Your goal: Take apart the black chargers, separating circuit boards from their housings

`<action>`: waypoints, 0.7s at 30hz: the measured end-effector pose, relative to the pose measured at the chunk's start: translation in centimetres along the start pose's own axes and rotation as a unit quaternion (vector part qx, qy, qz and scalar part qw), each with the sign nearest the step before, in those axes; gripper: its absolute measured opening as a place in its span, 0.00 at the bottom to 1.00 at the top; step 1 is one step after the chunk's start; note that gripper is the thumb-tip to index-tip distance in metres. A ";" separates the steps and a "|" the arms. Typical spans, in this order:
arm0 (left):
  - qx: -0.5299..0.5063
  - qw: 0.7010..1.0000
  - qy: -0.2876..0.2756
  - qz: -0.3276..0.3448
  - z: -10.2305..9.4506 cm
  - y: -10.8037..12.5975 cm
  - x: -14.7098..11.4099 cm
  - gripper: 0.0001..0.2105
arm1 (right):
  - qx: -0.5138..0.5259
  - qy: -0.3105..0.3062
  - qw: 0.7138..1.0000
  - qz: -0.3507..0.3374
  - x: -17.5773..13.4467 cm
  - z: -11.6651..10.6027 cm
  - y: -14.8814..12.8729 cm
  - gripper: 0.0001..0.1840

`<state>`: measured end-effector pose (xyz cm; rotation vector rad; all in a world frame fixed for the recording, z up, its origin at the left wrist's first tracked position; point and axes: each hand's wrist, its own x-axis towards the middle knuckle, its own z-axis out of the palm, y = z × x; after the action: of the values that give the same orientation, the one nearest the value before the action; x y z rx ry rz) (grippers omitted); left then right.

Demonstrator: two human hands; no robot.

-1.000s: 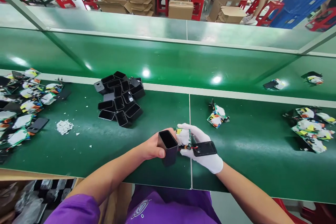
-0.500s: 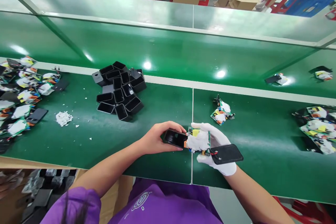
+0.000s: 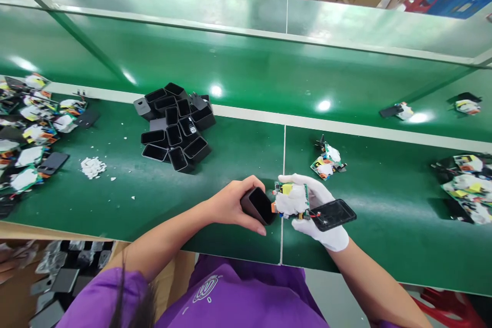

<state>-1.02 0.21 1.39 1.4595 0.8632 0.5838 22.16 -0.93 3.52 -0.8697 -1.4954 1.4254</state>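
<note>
My bare left hand (image 3: 238, 206) is wrapped round a black, open-ended rectangular casing (image 3: 258, 206), its opening tilted toward the right. In a white glove, my right hand (image 3: 321, 212) grips a circuit board (image 3: 292, 200) by its edges; white filler and a yellow part cover the board. Red wires join the board to a black end cover (image 3: 333, 214), which lies over the gloved palm. The casing's mouth faces the board's left edge, close beside it; whether they touch I cannot tell.
Several empty black casings (image 3: 175, 128) are clustered at the back left. White crumbs (image 3: 93, 168) lie near a heap of circuit boards (image 3: 33, 156) at far left. More boards (image 3: 328, 160) sit behind my right hand, and another pile (image 3: 467, 187) is at far right.
The casing has turned in my left hand, so its open mouth now shows at the right. A gap has appeared between casing and board. The end cover has tilted slightly.
</note>
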 end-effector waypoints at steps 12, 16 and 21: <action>-0.038 0.998 -0.037 0.046 -0.2 -0.6 0.4 0.31 | -0.021 -0.061 0.998 0.021 0.1 0.1 1.4 0.33; -0.032 0.996 -0.048 0.066 -0.4 -0.8 0.4 0.32 | -0.036 -0.074 0.996 0.019 0.1 -0.1 1.5 0.33; -0.003 0.996 -0.053 0.068 -0.4 -0.9 0.4 0.36 | -0.057 -0.105 0.993 -0.024 0.2 -0.2 0.9 0.32</action>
<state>-1.25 0.74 0.51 1.5376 0.6825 0.6029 22.15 -0.56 2.67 -0.7662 -1.7584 1.4426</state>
